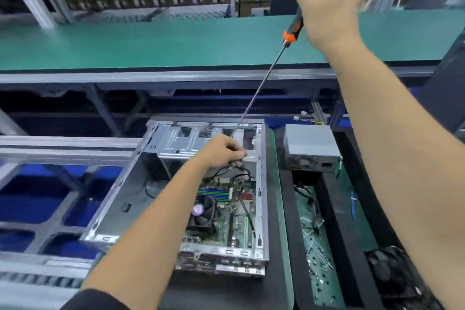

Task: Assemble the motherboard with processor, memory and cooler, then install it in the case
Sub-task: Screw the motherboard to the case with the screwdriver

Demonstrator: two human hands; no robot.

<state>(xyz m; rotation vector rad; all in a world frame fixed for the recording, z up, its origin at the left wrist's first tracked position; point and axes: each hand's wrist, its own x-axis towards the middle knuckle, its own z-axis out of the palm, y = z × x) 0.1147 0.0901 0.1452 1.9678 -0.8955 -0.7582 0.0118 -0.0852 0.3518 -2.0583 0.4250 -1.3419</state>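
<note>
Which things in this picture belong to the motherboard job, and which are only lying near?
Belong to the job:
- case
- motherboard inside it
- cooler on the board
- screwdriver, gripped by the right hand
- black cables, held by the left hand

Just lying near:
- grey power supply
- loose screws in the tray
- black fan
</note>
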